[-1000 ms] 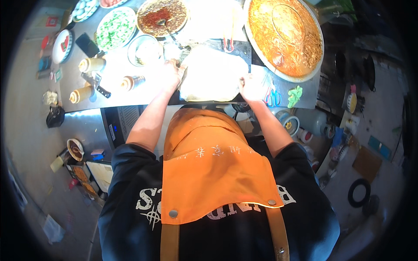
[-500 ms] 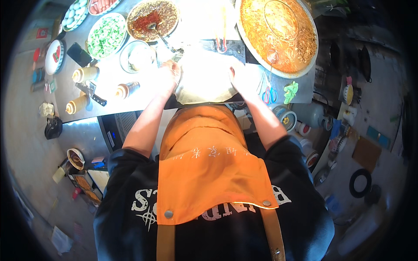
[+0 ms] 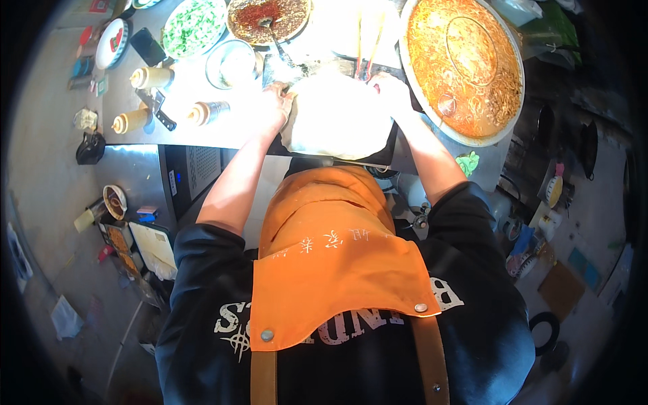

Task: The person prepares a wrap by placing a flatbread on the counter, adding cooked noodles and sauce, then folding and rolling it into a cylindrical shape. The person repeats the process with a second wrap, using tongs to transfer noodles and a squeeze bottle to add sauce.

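Observation:
A thin, pale round dough sheet (image 3: 337,125) lies over a dark flat griddle (image 3: 383,150) at the table's near edge, strongly lit. My left hand (image 3: 277,108) grips the sheet's left edge with curled fingers. At its far right edge, my right hand (image 3: 391,94) holds the rim with fingers bent inward. Glare washes out the fingertips and the middle of the sheet. Red-handled tongs (image 3: 368,67) lie just beyond, near my right hand. Left of my left hand are a metal bowl (image 3: 231,64) and a squeeze bottle (image 3: 208,113).
A large basin of reddish shredded food (image 3: 466,74) stands at the right. Chopped greens (image 3: 194,28) and a bowl of dark sauce with a spoon (image 3: 270,20) are at the back. A knife (image 3: 164,111), a phone (image 3: 147,46) and more squeeze bottles (image 3: 131,121) lie left. A green cloth (image 3: 467,162) is at right.
The view has shifted, so the table appears farther right. My right hand has moved outward and away along the sheet's edge, and the sheet looks more spread out.

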`<state>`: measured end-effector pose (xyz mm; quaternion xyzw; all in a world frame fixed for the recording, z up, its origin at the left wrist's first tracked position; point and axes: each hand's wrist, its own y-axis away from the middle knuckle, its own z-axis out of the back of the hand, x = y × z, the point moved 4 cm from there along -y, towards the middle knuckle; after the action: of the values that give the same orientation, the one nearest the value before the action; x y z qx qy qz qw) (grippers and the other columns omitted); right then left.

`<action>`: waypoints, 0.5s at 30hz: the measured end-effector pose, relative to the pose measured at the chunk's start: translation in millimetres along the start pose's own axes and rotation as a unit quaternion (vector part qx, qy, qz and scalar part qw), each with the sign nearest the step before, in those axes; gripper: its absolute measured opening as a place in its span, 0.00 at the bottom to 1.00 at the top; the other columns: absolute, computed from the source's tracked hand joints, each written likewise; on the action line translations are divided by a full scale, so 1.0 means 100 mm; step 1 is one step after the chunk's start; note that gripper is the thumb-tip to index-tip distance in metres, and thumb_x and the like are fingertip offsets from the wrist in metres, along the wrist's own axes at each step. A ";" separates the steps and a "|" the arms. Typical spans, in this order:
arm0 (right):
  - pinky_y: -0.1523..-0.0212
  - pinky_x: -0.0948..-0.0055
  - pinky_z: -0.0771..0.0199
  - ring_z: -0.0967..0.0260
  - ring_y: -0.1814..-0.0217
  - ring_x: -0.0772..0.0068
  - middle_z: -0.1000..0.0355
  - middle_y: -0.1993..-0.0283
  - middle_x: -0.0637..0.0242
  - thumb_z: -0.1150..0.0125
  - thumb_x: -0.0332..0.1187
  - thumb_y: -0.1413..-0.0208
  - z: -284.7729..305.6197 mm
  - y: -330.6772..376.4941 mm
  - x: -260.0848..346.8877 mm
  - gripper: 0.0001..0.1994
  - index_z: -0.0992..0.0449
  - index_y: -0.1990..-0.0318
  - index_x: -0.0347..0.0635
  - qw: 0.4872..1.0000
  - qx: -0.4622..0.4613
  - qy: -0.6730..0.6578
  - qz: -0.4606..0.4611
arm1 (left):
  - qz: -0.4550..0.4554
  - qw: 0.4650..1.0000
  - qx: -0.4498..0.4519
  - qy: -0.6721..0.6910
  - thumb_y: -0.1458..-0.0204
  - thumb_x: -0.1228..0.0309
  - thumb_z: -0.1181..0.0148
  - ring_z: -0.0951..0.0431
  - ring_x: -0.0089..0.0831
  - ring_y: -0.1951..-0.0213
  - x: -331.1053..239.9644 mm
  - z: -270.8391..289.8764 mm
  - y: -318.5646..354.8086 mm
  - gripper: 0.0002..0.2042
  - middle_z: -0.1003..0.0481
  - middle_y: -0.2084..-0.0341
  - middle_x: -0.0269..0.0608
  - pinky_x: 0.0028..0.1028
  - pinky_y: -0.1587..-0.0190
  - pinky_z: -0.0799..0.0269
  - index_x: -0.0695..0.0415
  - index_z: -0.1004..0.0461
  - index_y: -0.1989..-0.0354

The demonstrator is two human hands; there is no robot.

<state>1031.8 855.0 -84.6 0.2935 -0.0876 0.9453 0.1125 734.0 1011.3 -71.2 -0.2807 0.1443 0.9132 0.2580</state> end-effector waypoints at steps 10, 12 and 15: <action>0.56 0.61 0.21 0.19 0.60 0.54 0.20 0.65 0.59 0.37 0.38 0.42 -0.06 -0.03 -0.12 0.07 0.16 0.63 0.49 0.985 -0.053 -0.023 -0.162 | 0.031 0.983 0.131 -0.128 0.36 0.56 0.40 0.15 0.48 0.57 -0.28 0.32 -0.34 0.15 0.15 0.61 0.49 0.39 0.51 0.21 0.55 0.16 0.55; 0.56 0.60 0.21 0.20 0.59 0.52 0.20 0.65 0.58 0.37 0.37 0.41 0.00 -0.06 0.03 0.07 0.16 0.63 0.48 0.990 -0.052 0.025 -0.130 | 0.015 0.985 0.088 -0.146 0.36 0.56 0.39 0.15 0.48 0.58 -0.17 0.31 -0.38 0.15 0.15 0.63 0.49 0.40 0.51 0.21 0.55 0.17 0.57; 0.56 0.58 0.22 0.20 0.58 0.49 0.21 0.65 0.56 0.38 0.37 0.40 0.05 -0.04 0.11 0.07 0.18 0.62 0.46 0.988 -0.019 0.017 -0.151 | 0.021 0.986 0.066 -0.155 0.37 0.56 0.38 0.15 0.49 0.58 0.02 0.22 -0.34 0.15 0.15 0.63 0.50 0.41 0.51 0.21 0.55 0.16 0.57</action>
<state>1026.8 859.4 -74.5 0.2848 -0.0580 0.9207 0.2605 742.0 1049.1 -58.9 -0.1154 0.1684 0.9392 0.2760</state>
